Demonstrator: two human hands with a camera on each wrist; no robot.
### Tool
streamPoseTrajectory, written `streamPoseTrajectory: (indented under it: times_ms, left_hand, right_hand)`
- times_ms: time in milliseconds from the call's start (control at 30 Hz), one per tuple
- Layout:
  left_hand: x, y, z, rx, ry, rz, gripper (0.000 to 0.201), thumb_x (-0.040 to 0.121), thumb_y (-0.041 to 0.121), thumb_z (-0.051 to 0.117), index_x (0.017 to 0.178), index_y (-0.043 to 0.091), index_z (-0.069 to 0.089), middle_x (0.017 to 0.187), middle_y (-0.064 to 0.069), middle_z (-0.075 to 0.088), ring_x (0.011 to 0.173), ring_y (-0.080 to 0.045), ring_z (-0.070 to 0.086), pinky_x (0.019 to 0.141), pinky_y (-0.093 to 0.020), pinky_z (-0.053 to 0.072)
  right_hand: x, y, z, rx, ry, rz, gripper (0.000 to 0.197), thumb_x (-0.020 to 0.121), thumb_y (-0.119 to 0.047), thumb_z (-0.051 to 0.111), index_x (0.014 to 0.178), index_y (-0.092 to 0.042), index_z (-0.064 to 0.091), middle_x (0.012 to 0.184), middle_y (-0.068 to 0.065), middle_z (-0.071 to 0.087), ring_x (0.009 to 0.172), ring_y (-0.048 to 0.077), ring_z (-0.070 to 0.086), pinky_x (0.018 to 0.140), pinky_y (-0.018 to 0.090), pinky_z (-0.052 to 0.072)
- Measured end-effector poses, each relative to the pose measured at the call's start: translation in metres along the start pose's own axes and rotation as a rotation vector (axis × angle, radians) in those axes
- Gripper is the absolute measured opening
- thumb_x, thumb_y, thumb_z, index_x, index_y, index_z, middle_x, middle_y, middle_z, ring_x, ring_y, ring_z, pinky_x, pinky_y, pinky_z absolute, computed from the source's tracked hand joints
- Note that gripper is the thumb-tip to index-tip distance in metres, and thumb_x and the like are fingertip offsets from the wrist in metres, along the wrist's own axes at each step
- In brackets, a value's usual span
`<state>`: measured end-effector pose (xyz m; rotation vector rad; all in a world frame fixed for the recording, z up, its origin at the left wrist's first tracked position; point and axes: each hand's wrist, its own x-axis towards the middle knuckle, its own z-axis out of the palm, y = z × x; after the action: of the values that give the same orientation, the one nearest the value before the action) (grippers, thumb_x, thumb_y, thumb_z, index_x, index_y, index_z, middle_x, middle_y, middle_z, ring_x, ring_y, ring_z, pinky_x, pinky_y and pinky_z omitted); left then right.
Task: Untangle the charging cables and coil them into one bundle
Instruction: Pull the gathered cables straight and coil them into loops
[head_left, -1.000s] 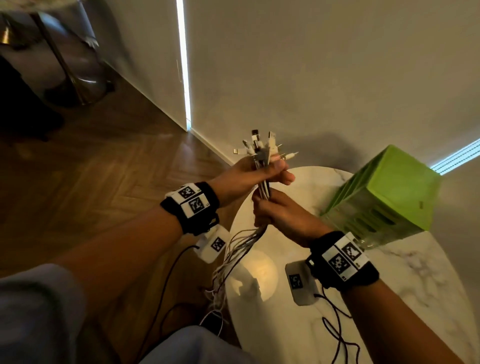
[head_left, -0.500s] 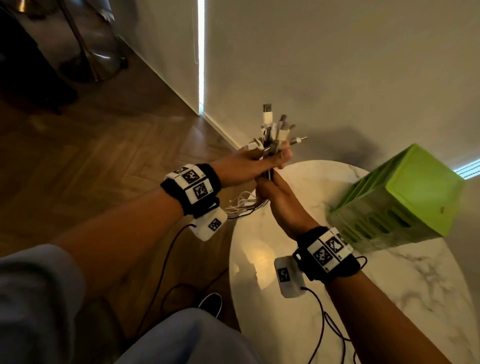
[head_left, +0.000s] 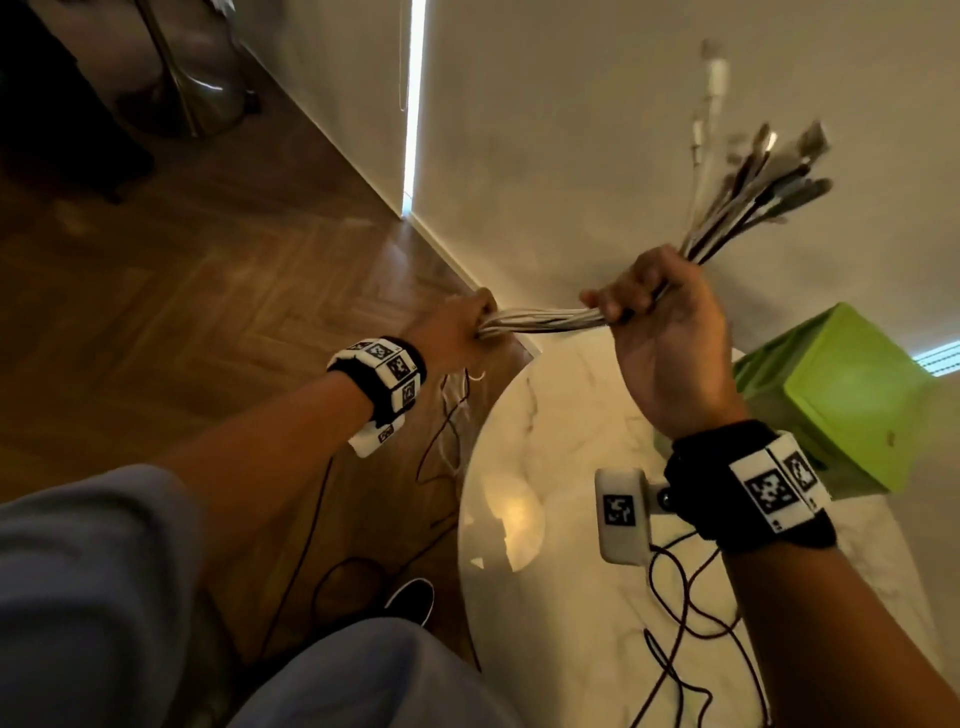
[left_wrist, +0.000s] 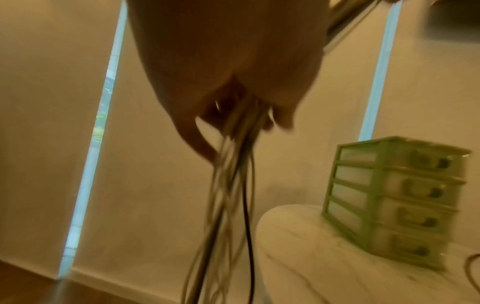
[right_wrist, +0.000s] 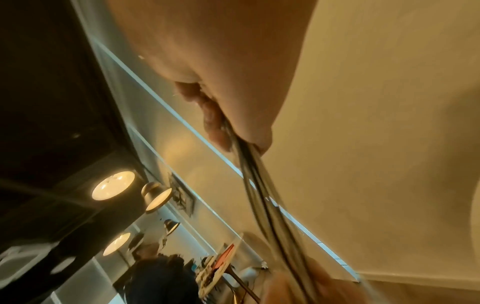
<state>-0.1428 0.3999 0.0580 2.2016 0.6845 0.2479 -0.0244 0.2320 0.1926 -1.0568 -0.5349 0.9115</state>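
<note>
**Cables gathered, coil not begun**

Your right hand (head_left: 660, 332) is fisted around the charging cables (head_left: 545, 319) just below their plug ends (head_left: 769, 176), which fan out towards 1 o'clock. Your left hand (head_left: 457, 327), at 9 o'clock of the right, closes around the same strands, drawn nearly straight between the two fists above the marble table (head_left: 545, 623). Judging by that run, the untangling looks mostly done; no loop has been wound yet. The tails dropping below your left hand are blurred, so any remaining knots cannot be ruled out. The plugs are motion-smeared, and the cables cannot be counted.
</note>
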Motion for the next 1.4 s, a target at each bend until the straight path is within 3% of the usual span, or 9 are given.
streamPoseTrajectory:
  times_ms: [133, 300, 467, 700, 933, 1133, 1233, 1300, 1400]
  left_hand:
    - [-0.011, 0.011, 0.003, 0.008, -0.605, 0.018, 0.076, 0.08, 0.051, 0.079, 0.138, 0.017, 0.044, 0.126, 0.0, 0.06, 0.111, -0.016, 0.06, 0.094, -0.031, 0.051]
    - [-0.023, 0.047, -0.005, -0.532, -0.41, 0.156, 0.097, 0.074, 0.09, 0.044, 0.139, 0.017, 0.046, 0.137, 0.002, 0.056, 0.129, -0.001, 0.051, 0.113, -0.029, 0.04]
    - [-0.024, 0.098, -0.019, -0.566, -0.402, 0.245, 0.047, 0.103, 0.052, 0.035, 0.105, 0.017, 0.066, 0.139, -0.001, 0.062, 0.135, -0.012, 0.051, 0.114, -0.045, 0.04]
    - [-0.045, 0.118, -0.03, -0.341, -0.694, 0.319, 0.045, 0.109, 0.032, 0.032, 0.083, 0.025, 0.067, 0.097, -0.008, 0.077, 0.101, -0.035, 0.067, 0.095, -0.04, 0.053]
    - [-0.047, 0.105, -0.033, -0.579, -0.442, 0.224, 0.037, 0.109, 0.024, 0.035, 0.079, 0.007, 0.048, 0.06, 0.0, 0.044, 0.061, -0.031, 0.043, 0.071, -0.043, 0.047]
    - [-0.036, 0.121, -0.006, -0.927, -0.306, 0.076, 0.032, 0.088, 0.041, 0.063, 0.07, 0.022, 0.044, 0.063, -0.004, 0.019, 0.058, -0.022, 0.021, 0.062, -0.031, 0.036]
    - [-0.027, 0.137, 0.022, -0.964, -0.345, 0.06, 0.031, 0.083, 0.043, 0.068, 0.065, 0.027, 0.049, 0.06, 0.003, 0.023, 0.055, -0.013, 0.025, 0.063, -0.031, 0.037]
    - [-0.023, 0.152, 0.048, -0.968, -0.387, 0.057, 0.028, 0.081, 0.042, 0.069, 0.074, 0.026, 0.048, 0.059, 0.007, 0.027, 0.053, -0.011, 0.028, 0.065, -0.031, 0.039]
    - [-0.024, 0.173, 0.086, -0.932, -0.45, 0.057, 0.031, 0.082, 0.035, 0.07, 0.079, 0.025, 0.041, 0.061, 0.007, 0.027, 0.052, -0.01, 0.025, 0.063, -0.028, 0.039]
  right_hand:
    - [0.015, 0.002, -0.013, 0.011, 0.131, 0.004, 0.02, 0.093, -0.02, 0.043, 0.074, -0.022, 0.037, 0.062, -0.005, 0.026, 0.058, 0.015, 0.03, 0.071, 0.033, 0.038]
    - [-0.003, 0.027, -0.02, -0.243, -0.063, 0.164, 0.027, 0.079, -0.001, 0.045, 0.062, -0.019, 0.054, 0.062, -0.001, 0.039, 0.057, 0.013, 0.036, 0.066, 0.033, 0.033]
    - [-0.023, 0.049, -0.015, -0.546, -0.449, 0.303, 0.027, 0.083, 0.01, 0.051, 0.078, -0.014, 0.04, 0.07, -0.003, 0.047, 0.071, 0.022, 0.044, 0.077, 0.041, 0.042]
    - [-0.021, 0.117, -0.046, -0.737, -0.605, 0.384, 0.023, 0.085, -0.014, 0.08, 0.088, 0.001, 0.062, 0.101, 0.021, 0.069, 0.102, 0.033, 0.068, 0.093, 0.05, 0.056]
    - [-0.013, 0.137, -0.054, -1.49, -0.125, -0.207, 0.019, 0.102, -0.033, 0.057, 0.097, -0.016, 0.065, 0.087, 0.008, 0.071, 0.078, 0.034, 0.063, 0.07, 0.032, 0.031]
    - [-0.048, 0.142, -0.057, -1.14, -0.39, 0.061, 0.066, 0.086, -0.043, 0.077, 0.138, -0.016, 0.047, 0.131, 0.008, 0.06, 0.114, 0.026, 0.058, 0.098, 0.042, 0.048]
    - [-0.084, 0.135, -0.081, -1.173, -0.255, 0.104, 0.093, 0.087, -0.037, 0.076, 0.157, -0.013, 0.02, 0.161, 0.008, 0.029, 0.144, 0.023, 0.028, 0.119, 0.028, 0.019]
    - [-0.112, 0.133, -0.107, -1.247, -0.209, 0.26, 0.09, 0.093, -0.042, 0.067, 0.16, -0.014, 0.013, 0.167, 0.007, 0.014, 0.151, 0.022, 0.015, 0.123, 0.031, 0.013]
    - [-0.156, 0.128, -0.153, -1.226, -0.166, 0.366, 0.059, 0.098, -0.042, 0.061, 0.148, -0.017, 0.044, 0.153, 0.006, 0.045, 0.139, 0.022, 0.043, 0.115, 0.031, 0.034]
